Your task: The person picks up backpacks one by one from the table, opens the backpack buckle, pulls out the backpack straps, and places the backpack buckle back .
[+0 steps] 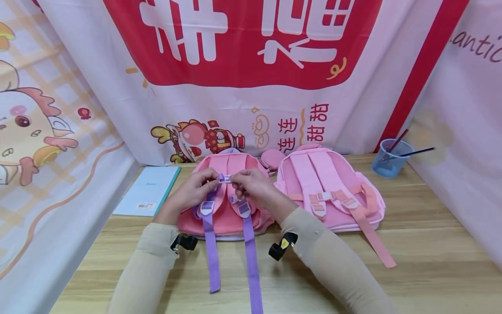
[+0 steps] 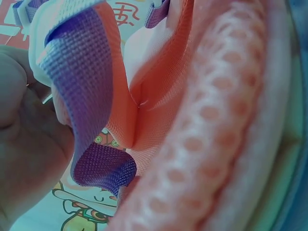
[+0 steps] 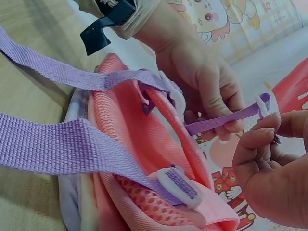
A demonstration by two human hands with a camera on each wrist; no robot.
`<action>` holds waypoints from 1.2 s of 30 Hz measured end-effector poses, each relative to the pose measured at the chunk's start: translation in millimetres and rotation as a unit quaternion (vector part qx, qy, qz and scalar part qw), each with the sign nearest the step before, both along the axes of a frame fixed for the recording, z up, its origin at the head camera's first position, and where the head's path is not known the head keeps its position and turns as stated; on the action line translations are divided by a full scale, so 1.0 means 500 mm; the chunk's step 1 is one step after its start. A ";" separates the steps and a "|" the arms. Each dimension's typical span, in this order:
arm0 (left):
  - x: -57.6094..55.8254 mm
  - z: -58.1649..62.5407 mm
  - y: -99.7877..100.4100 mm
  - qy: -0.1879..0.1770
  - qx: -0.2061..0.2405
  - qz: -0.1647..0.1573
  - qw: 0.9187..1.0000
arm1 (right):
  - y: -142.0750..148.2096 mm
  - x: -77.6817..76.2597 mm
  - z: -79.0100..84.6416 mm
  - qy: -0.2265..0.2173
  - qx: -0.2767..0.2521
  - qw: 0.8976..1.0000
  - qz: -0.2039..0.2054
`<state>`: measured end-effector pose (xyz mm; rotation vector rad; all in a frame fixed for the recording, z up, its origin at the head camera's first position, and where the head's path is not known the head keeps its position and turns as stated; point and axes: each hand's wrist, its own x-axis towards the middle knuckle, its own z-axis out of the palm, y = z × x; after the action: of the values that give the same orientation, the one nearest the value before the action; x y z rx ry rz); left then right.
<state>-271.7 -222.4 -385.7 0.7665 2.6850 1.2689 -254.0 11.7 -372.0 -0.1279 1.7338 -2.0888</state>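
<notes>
Table edge (image 1: 361, 158) close behind purple-strapped backpack (image 1: 224, 219)

1. Head: high, facing forward and down across the table (image 1: 423, 253).
2. Left wrist: very near the coral backpack (image 2: 211, 120) (tilted, too), facing the printed curtain (image 1: 251, 100).
3. Right wrist: near, looking leftward; shares both purple straps (image 3: 43, 147) with head.

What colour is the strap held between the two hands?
Purple; the strap shows best in the right wrist view.
</notes>
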 end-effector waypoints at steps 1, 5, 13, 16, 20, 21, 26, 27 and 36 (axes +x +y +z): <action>0.000 0.000 0.000 -0.002 -0.002 0.000 1.000 | 0.002 0.000 0.002 0.000 -0.002 1.000 0.001; 0.002 0.000 0.004 -0.002 -0.013 0.001 1.000 | 0.013 0.004 0.013 0.000 -0.002 1.000 0.006; 0.002 -0.005 0.004 -0.019 -0.035 -0.003 0.999 | 0.025 0.011 0.020 0.002 0.011 1.000 0.025; 0.003 -0.003 0.005 -0.028 -0.045 0.004 0.999 | 0.024 0.012 0.019 -0.006 -0.002 1.000 0.022; 0.004 0.003 0.011 -0.034 -0.052 0.015 0.998 | 0.023 0.014 0.021 -0.009 -0.024 0.999 0.021; 0.005 0.005 0.013 -0.034 -0.052 0.018 0.998 | 0.023 0.014 0.021 -0.010 -0.028 0.999 0.022; 0.012 0.014 0.018 -0.016 -0.048 0.035 0.998 | 0.024 0.016 0.024 -0.019 -0.032 0.999 0.019; 0.013 0.016 0.019 -0.012 -0.042 0.038 0.998 | 0.024 0.016 0.023 -0.023 -0.031 0.999 0.016; 0.046 0.056 0.018 0.070 0.033 0.023 0.997 | 0.022 0.013 0.012 -0.027 -0.026 0.999 0.005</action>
<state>-248.6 -213.5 -357.6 0.8369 2.7979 1.3703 -247.6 22.9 -366.2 -0.0950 1.6446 -2.1116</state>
